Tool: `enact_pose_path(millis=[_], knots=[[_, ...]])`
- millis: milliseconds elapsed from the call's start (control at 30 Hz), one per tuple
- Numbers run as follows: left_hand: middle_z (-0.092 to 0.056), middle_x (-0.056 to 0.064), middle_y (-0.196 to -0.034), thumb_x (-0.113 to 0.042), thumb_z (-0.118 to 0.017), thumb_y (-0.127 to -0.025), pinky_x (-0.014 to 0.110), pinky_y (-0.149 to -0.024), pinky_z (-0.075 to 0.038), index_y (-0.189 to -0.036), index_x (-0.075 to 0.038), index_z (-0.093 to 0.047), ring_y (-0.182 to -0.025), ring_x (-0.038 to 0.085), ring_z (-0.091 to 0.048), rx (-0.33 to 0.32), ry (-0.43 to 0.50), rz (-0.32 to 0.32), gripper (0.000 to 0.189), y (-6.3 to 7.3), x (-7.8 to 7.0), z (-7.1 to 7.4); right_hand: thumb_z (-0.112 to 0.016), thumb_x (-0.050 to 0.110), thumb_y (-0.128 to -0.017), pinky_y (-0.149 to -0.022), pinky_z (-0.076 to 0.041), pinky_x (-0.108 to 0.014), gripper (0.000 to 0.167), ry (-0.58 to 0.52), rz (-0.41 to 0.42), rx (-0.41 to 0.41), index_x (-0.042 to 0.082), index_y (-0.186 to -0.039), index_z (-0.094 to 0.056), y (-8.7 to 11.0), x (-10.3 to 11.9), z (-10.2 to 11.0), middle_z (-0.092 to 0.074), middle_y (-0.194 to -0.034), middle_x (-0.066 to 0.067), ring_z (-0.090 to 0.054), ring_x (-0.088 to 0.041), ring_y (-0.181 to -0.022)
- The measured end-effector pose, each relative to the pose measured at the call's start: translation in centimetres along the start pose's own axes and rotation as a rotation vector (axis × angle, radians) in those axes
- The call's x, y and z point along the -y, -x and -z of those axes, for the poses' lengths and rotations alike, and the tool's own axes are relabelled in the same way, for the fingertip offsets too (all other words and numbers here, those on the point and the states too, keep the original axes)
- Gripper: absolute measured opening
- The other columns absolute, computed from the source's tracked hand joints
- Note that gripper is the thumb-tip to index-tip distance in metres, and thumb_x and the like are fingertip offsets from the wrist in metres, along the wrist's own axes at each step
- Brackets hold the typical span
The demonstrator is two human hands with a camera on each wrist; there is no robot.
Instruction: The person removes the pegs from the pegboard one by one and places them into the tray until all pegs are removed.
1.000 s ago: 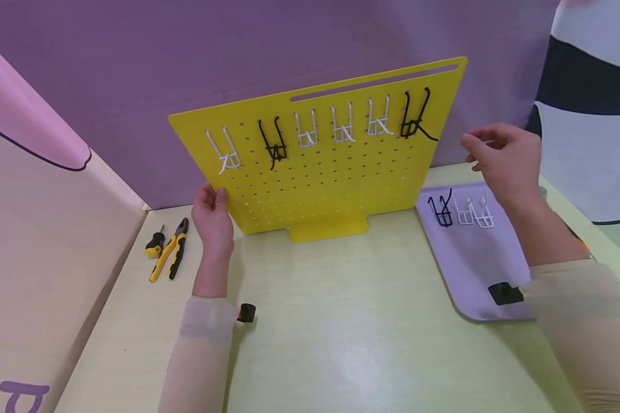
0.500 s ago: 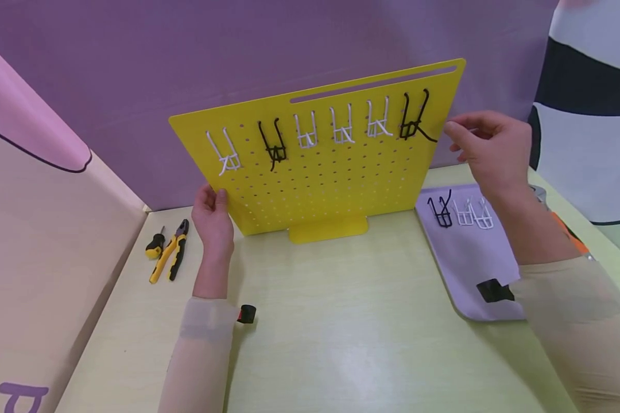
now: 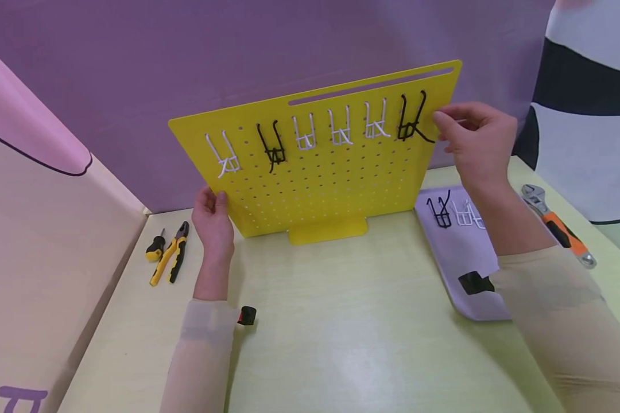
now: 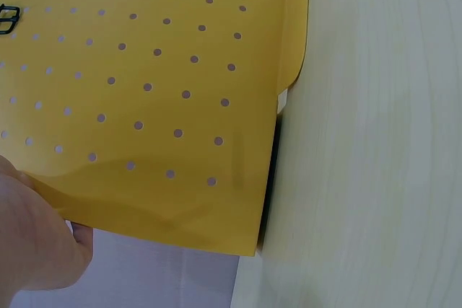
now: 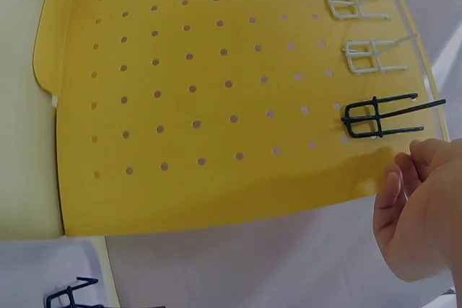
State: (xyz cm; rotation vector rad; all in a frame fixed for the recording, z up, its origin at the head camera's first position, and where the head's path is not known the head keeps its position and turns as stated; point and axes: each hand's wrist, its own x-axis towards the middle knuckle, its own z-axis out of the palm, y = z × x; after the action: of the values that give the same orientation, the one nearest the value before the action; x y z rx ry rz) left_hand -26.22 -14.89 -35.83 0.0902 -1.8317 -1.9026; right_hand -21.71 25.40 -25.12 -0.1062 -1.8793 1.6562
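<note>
In the head view a yellow pegboard [image 3: 320, 189] stands tilted on the table. Wire hooks line its upper part: several white ones [image 3: 341, 129] and two black ones [image 3: 274, 148]. My left hand [image 3: 213, 221] grips the board's left edge, thumb in front, other fingers partly behind it. At the right edge, beside the outer black hook [image 5: 379, 115], my right hand [image 3: 477, 140] pinches the board with curled fingers; its thumb tip overlaps the yellow edge. In the left wrist view the board hides part of the left fingers.
On the right a lilac tray [image 3: 460, 287] holds a black hook [image 3: 439, 211] and white hooks [image 3: 463, 213], partly covered by my right forearm. An adjustable wrench [image 3: 563, 229] lies beyond it. Pliers [image 3: 170, 252] and a stubby screwdriver [image 3: 155, 246] lie at left.
My right hand has moved left from beside the board to its right edge, and its forearm now uncovers the wrench. The left hand keeps its hold.
</note>
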Motion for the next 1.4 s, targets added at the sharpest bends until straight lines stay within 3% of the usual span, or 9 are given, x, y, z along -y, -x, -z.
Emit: enact_pose_path(millis=[367,867,1267,1400], knots=[[-0.061,0.005,-0.119,-0.017,-0.055,-0.105,0.028,-0.101,-0.048,-0.129,-0.012,-0.059,-0.112,0.017,-0.057,0.000,0.003,-0.006,0.024,0.0,0.1,0.0,-0.082,0.031,-0.086,-0.069,-0.053,-0.017,0.031,-0.069,-0.047,-0.020,0.010,-0.109,-0.079,-0.3,0.1,-1.2,-0.071,-0.107,-0.004,-0.064,-0.018,-0.088],[-0.061,0.005,-0.119,-0.016,-0.055,-0.105,0.028,-0.100,-0.048,-0.129,-0.013,-0.059,-0.112,0.017,-0.058,-0.003,0.004,-0.010,0.025,-0.1,0.2,-0.1,-0.087,0.028,-0.078,-0.072,-0.056,-0.016,0.033,-0.130,-0.017,-0.046,0.009,-0.104,-0.080,-0.3,0.6,-2.4,-0.069,-0.111,-0.007,-0.064,-0.019,-0.087],[-0.062,0.006,-0.117,-0.017,-0.056,-0.104,0.029,-0.101,-0.048,-0.128,-0.011,-0.060,-0.111,0.018,-0.058,0.001,0.038,-0.004,0.025,0.0,0.1,-0.1,-0.082,0.020,-0.086,-0.070,-0.056,-0.016,0.022,-0.091,-0.002,-0.032,0.005,-0.103,-0.078,-0.5,0.4,-2.9,-0.067,-0.103,-0.004,-0.060,-0.018,-0.082],[-0.062,0.006,-0.117,-0.017,-0.056,-0.104,0.029,-0.101,-0.048,-0.128,-0.011,-0.061,-0.111,0.018,-0.058,-0.003,0.043,0.004,0.025,-0.1,0.1,-0.1,-0.079,0.020,-0.088,-0.076,-0.055,-0.018,0.020,-0.078,0.004,-0.042,0.005,-0.102,-0.077,-0.5,0.5,-3.0,-0.066,-0.103,-0.003,-0.060,-0.018,-0.085]])
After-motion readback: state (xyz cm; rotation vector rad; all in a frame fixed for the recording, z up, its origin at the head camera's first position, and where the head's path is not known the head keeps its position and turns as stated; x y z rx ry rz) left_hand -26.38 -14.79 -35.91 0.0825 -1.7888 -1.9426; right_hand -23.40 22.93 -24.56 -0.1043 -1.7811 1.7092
